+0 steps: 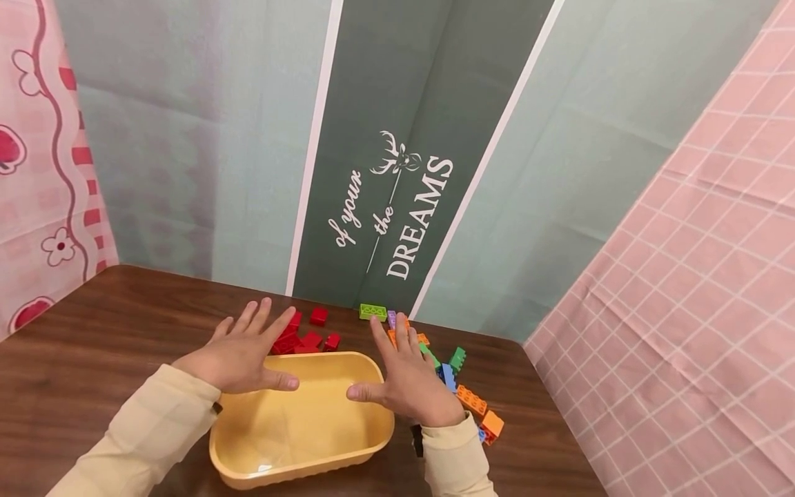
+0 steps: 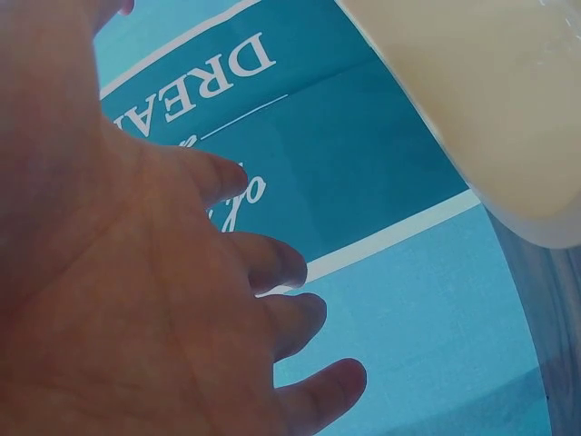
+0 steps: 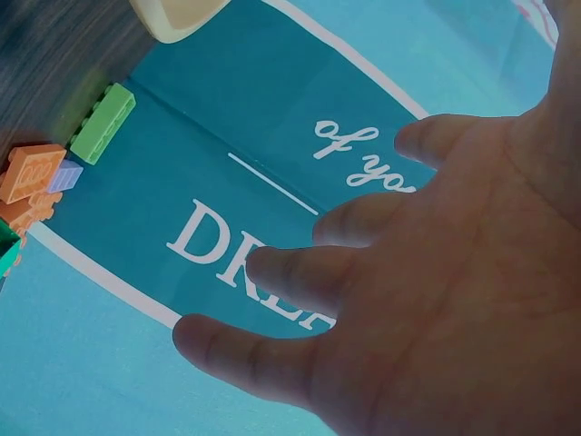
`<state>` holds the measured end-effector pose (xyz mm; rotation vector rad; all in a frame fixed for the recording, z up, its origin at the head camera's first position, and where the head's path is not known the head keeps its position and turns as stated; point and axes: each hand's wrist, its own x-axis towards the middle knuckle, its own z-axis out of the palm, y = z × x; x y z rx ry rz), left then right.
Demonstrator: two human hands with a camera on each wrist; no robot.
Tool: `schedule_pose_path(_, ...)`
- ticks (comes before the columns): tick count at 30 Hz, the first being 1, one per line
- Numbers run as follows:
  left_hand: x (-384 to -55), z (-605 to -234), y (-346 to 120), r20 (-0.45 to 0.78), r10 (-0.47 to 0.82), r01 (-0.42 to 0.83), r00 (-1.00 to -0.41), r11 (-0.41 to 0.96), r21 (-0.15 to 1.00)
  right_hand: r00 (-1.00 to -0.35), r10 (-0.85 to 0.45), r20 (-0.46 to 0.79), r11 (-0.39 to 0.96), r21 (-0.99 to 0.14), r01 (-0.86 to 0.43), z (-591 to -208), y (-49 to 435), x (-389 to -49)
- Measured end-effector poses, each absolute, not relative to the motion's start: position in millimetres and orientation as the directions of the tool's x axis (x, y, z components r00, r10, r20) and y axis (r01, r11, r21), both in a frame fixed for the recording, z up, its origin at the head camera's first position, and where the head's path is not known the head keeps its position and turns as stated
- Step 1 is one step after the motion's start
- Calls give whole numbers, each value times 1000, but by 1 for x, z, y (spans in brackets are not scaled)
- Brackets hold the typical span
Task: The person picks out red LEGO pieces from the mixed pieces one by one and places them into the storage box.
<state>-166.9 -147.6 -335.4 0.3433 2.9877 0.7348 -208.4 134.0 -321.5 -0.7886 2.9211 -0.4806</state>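
Observation:
Both hands hold nothing, their fingers spread over a yellow plastic tub [image 1: 298,421] on the table. My left hand [image 1: 239,352] overlaps the tub's left side in the head view, thumb pointing inward. On the other side, my right hand [image 1: 410,379] overlaps the tub's right edge, its thumb also turned inward. The inside of the tub shows bare. Red toy bricks [image 1: 287,343] lie in a loose group behind it, close past the left fingertips. A light green brick [image 1: 373,312] sits near the back edge, beyond the right fingers. Orange bricks [image 1: 472,400] lie right of the right hand.
The dark wooden table [image 1: 74,359] meets a printed cloth backdrop [image 1: 397,83] at its far edge. Pink cloths hang at both sides, one with a grid pattern [image 1: 695,262]. A green brick [image 1: 457,359] and a blue brick [image 1: 448,377] lie in the right-hand group.

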Motion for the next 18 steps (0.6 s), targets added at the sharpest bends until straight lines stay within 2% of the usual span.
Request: schedule_pose_path(18,-170,-333,-148,21,220,206,-975,873,442,-858,-514,13,810,-321,-491,-323,135,-211)
